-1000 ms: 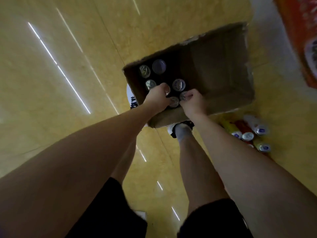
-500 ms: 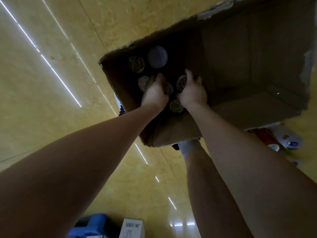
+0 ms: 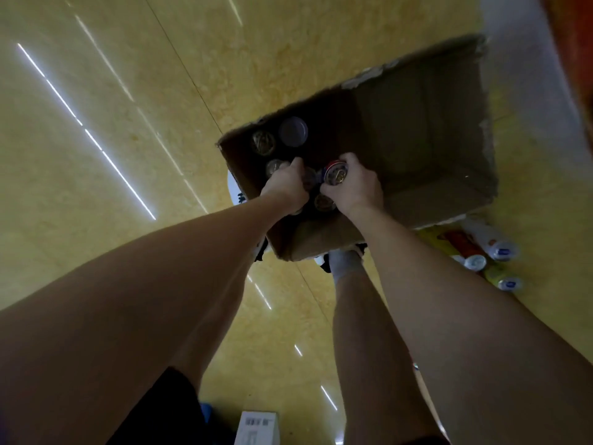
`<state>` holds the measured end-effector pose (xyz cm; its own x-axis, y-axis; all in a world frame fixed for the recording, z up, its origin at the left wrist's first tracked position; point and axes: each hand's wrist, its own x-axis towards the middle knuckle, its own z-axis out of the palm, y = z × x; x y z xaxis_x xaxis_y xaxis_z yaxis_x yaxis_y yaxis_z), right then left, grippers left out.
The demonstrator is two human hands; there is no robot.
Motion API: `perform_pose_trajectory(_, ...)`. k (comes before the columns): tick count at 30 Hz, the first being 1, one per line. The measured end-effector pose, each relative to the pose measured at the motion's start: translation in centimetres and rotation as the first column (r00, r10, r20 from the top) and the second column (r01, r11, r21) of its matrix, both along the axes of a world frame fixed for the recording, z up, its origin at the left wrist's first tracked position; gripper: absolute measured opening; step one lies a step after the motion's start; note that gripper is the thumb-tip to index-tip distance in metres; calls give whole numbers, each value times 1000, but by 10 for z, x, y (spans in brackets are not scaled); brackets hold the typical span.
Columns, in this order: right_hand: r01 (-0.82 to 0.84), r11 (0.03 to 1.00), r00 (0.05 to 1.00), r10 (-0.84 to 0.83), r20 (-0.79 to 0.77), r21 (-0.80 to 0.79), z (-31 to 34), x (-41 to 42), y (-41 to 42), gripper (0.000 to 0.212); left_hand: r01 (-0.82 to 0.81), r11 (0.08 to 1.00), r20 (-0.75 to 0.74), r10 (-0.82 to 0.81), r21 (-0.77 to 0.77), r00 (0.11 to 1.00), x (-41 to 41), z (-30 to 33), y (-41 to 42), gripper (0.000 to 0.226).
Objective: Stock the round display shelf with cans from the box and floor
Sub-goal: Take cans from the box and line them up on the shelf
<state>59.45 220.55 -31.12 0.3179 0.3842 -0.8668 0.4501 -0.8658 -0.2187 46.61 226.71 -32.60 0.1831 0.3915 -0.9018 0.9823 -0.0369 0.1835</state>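
Note:
An open cardboard box [image 3: 426,194] stands on the yellow floor with several cans upright in its left end. My right hand [image 3: 356,187] grips a can with a red and blue rim [image 3: 335,172], raised above the others. My left hand [image 3: 287,186] curls round another can [image 3: 309,179] beside it, mostly hidden by my fingers. More can tops [image 3: 263,142] show at the box's far left, one with a purple lid [image 3: 293,131]. Several cans [image 3: 475,261] lie on the floor right of the box.
My two legs and feet stand just under the box's near side. A white carton with a barcode [image 3: 256,427] and something blue sit behind me at the bottom. An orange display edge [image 3: 574,59] runs along the upper right.
My right hand has closed round a can and lifted it above its neighbours. My left hand has curled tighter on its can. The view pulled back from the box.

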Motion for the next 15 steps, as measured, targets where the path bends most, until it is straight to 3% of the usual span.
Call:
perform_pose_trajectory(7, 37, 997, 991, -28, -131, 73, 115, 10, 25, 60, 103, 994, 127, -106, 28, 986, 9, 110, 46, 53)
perform_pose_trajectory(15, 48, 993, 984, -28, -176, 111, 299, 27, 62, 78, 244, 970, 204, -240, 6, 949, 26, 293, 99, 85)
